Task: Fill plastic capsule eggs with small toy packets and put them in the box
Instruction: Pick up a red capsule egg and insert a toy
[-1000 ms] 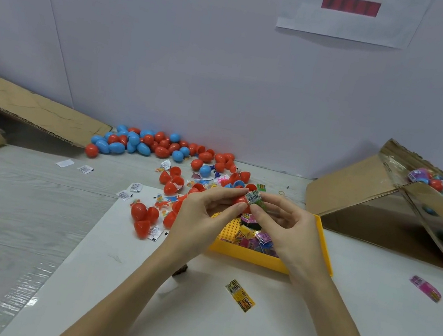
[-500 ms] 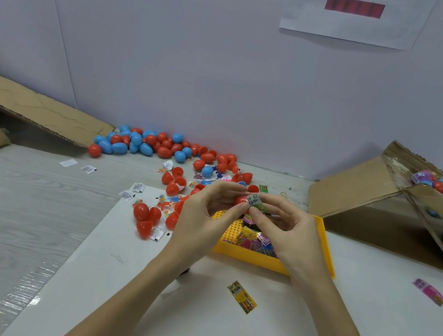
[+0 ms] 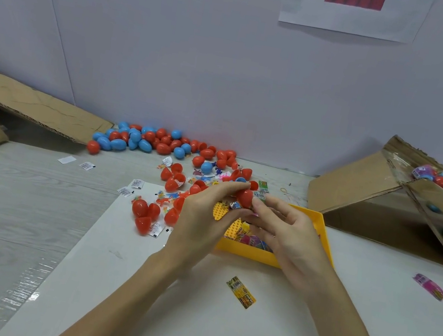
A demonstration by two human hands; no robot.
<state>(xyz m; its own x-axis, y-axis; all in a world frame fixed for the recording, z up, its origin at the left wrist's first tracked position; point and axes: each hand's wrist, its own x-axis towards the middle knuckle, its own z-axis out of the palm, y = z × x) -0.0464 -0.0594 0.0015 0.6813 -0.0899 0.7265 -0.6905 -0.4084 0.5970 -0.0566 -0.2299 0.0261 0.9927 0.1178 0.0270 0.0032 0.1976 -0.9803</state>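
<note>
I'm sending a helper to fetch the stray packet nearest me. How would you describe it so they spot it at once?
Start at the yellow tray in the middle of the white sheet. Come toward the person from its near edge: between the two forearms a small flat packet lies alone on the sheet. It is yellow with dark print, unlike the pink packet far off to the right.

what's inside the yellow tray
The yellow tray holds colourful toy packets on a yellow studded plate. The hands cover the rest.
</note>
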